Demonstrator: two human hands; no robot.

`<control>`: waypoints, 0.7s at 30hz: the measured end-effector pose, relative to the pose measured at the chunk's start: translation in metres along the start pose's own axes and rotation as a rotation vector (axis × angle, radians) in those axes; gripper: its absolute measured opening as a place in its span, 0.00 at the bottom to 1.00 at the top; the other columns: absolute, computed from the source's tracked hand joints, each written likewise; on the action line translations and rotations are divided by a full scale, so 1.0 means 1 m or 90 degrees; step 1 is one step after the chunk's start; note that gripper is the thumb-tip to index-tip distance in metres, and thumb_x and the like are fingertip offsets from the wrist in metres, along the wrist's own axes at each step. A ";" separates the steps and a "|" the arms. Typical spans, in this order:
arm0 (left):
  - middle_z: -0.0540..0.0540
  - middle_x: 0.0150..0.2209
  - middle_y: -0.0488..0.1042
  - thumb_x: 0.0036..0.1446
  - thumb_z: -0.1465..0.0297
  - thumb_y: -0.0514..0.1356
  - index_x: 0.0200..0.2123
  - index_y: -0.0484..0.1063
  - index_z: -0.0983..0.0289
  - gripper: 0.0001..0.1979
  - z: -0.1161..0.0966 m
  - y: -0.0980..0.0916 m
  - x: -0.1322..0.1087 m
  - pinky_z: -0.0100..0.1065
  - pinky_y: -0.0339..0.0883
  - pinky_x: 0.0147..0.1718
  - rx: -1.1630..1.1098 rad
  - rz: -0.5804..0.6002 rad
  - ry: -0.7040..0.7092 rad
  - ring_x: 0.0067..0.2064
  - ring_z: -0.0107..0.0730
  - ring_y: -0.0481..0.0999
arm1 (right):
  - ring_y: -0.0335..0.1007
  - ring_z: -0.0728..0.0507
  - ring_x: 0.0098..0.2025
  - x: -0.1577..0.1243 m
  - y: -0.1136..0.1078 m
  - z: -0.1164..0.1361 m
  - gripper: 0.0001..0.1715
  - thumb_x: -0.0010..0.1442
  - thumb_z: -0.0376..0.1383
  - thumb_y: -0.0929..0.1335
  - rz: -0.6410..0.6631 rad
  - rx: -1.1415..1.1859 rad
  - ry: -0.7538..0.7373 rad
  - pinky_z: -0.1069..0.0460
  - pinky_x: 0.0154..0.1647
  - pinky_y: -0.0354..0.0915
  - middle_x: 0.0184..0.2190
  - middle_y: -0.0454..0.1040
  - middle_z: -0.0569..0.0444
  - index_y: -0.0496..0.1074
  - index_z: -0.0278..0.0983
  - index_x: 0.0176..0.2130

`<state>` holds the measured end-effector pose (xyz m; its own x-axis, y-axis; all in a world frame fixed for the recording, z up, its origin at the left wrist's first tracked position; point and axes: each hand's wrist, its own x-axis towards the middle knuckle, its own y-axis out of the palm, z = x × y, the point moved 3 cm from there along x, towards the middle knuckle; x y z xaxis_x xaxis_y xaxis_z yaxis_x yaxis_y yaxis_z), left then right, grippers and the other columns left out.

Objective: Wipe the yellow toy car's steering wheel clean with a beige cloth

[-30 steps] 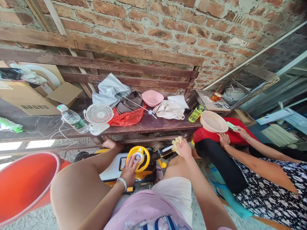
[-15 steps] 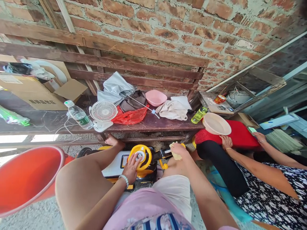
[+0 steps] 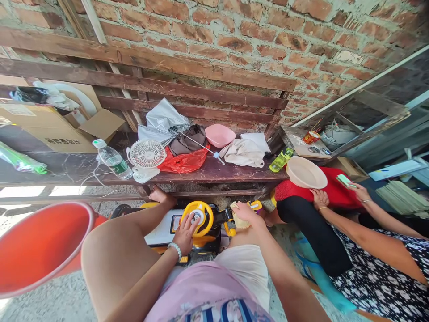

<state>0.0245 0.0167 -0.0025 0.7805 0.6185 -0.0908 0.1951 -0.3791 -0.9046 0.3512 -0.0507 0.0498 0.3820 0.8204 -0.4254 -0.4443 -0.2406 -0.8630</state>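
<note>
My left hand [image 3: 185,233] lies on the yellow steering wheel [image 3: 211,221] of a ride-on toy digger. Its fingers stretch over the rim to the white hub. In my right hand [image 3: 246,213] is a crumpled pale-yellow cloth [image 3: 241,222], gripped against the toy's black front arm [image 3: 228,215]. The yellow tip of that arm [image 3: 256,205] shows just beyond the hand. The toy's white seat [image 3: 157,232] is between my legs, and its far underside is hidden.
A large red bucket [image 3: 43,246] stands at left. Behind the toy, a dark wooden bench [image 3: 187,175] bears a white fan [image 3: 146,154], a water bottle [image 3: 115,162] and a pink basin [image 3: 220,135]. At right, a co-worker's hands touch a beige basin [image 3: 306,172] and hold a pale-green object [image 3: 345,180].
My right hand and the cloth have shifted slightly left along the toy's arm. My left hand stays on the wheel. The co-worker's far hand has moved the pale-green object left, over the red cloth.
</note>
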 end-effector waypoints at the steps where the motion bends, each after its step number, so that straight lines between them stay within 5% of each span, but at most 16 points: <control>1: 0.60 0.76 0.50 0.49 0.83 0.56 0.72 0.59 0.60 0.45 0.000 0.000 0.000 0.56 0.59 0.67 -0.002 -0.003 0.002 0.76 0.58 0.45 | 0.75 0.43 0.45 -0.003 0.001 -0.001 0.17 0.70 0.42 0.62 -0.010 0.019 -0.004 0.53 0.42 0.61 0.45 0.81 0.47 0.77 0.39 0.41; 11: 0.59 0.76 0.48 0.49 0.80 0.59 0.76 0.46 0.55 0.52 0.004 0.004 0.000 0.62 0.55 0.67 -0.019 -0.006 0.020 0.76 0.62 0.45 | 0.72 0.45 0.47 -0.033 0.019 -0.002 0.14 0.68 0.38 0.60 -0.084 0.239 -0.160 0.54 0.52 0.64 0.47 0.76 0.51 0.74 0.41 0.39; 17: 0.60 0.77 0.48 0.51 0.81 0.57 0.74 0.54 0.59 0.47 0.000 -0.001 -0.001 0.57 0.58 0.67 -0.012 0.023 -0.007 0.77 0.58 0.43 | 0.75 0.42 0.45 -0.055 0.059 -0.012 0.14 0.66 0.37 0.62 -0.020 0.156 -0.043 0.52 0.48 0.66 0.44 0.80 0.49 0.76 0.39 0.40; 21: 0.61 0.77 0.47 0.51 0.81 0.58 0.75 0.52 0.58 0.47 -0.002 -0.003 -0.002 0.59 0.59 0.66 -0.022 0.026 -0.007 0.77 0.59 0.43 | 0.77 0.38 0.48 -0.061 0.070 -0.034 0.24 0.67 0.39 0.56 -0.148 0.181 0.124 0.49 0.49 0.68 0.46 0.81 0.43 0.78 0.38 0.43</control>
<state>0.0239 0.0151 0.0009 0.7815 0.6097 -0.1324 0.1840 -0.4279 -0.8849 0.3242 -0.1357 0.0062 0.6329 0.7159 -0.2949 -0.5234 0.1149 -0.8443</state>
